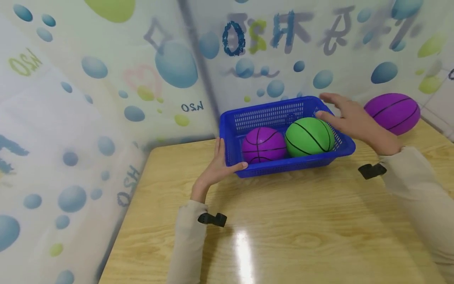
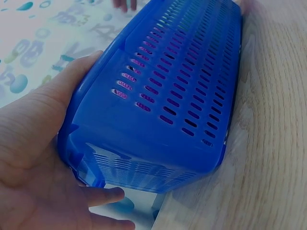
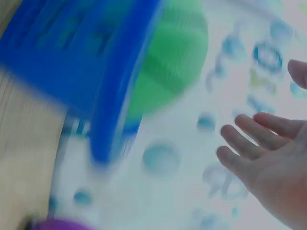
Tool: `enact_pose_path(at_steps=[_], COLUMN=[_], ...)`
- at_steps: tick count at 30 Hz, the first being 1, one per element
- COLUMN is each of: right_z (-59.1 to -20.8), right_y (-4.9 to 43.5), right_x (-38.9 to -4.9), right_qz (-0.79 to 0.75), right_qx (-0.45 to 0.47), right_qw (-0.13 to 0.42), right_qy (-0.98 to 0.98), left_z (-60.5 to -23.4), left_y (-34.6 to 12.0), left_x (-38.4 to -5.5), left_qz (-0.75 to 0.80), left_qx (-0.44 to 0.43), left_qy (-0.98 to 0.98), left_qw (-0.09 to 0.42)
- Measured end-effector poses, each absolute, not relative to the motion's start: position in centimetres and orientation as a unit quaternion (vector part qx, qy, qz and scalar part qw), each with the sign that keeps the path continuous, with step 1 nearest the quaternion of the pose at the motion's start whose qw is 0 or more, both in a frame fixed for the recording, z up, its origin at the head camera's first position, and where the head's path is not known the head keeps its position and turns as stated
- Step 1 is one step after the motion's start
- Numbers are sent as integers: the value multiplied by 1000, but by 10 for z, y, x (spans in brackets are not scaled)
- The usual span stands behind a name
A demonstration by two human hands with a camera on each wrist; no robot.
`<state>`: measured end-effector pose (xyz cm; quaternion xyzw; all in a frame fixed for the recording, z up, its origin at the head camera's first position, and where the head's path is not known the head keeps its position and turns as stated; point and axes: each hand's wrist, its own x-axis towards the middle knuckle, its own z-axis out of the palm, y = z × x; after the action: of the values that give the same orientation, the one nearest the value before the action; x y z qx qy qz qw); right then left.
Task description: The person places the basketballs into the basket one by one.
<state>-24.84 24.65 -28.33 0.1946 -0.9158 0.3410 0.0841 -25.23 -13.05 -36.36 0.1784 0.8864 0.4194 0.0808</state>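
Note:
A blue plastic basket point(image 1: 280, 167) with slotted walls stands on the table near the wall. Inside it, a purple ball point(image 1: 264, 145) with black lines lies on the left and a green ball point(image 1: 309, 137) on the right. My left hand point(image 1: 220, 163) grips the basket's near left corner, thumb over the rim and fingers along the left end. In the left wrist view, two fingertips point(image 2: 112, 195) stick out past that end. Over the basket's right end hovers my right hand point(image 1: 349, 116), fingers spread and holding nothing, close to the green ball.
Another purple ball point(image 1: 393, 112) sits right of the basket, partly behind my right wrist. A wall covering point(image 1: 170, 110) with bubble prints and lettering borders the wooden table point(image 1: 283, 225) at the back and left. Black bands with small cameras circle both wrists.

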Motion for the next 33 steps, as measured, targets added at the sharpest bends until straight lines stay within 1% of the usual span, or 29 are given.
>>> enact_pose_path(at_steps=[5, 10, 13, 15, 21, 26, 33], right_z=[-286, -303, -319, -328, -344, -349, -364], right_y=[309, 363, 383, 391, 408, 419, 434], right_x=[-240, -230, -226, -225, -223, -226, -243], right_qz=[364, 363, 382, 385, 379, 369, 387], right_qx=[88, -36, -81, -91, -113, -144, -166], right_qw=[144, 206, 222, 228, 227, 201, 194], right_qy=[-916, -908, -894, -890, -890, -896, -886], left_z=[-363, -362, -363, -364, -365, -365, -364], left_y=[-130, -126, -128, -130, -133, -133, -132], left_x=[-253, -254, -253, -252, -251, -252, -250], left_qz=[425, 431, 430, 432, 435, 434, 425], left_qx=[182, 184, 179, 174, 172, 173, 179], left_qy=[883, 879, 880, 881, 880, 880, 884], left_qw=[83, 86, 88, 89, 88, 84, 79])
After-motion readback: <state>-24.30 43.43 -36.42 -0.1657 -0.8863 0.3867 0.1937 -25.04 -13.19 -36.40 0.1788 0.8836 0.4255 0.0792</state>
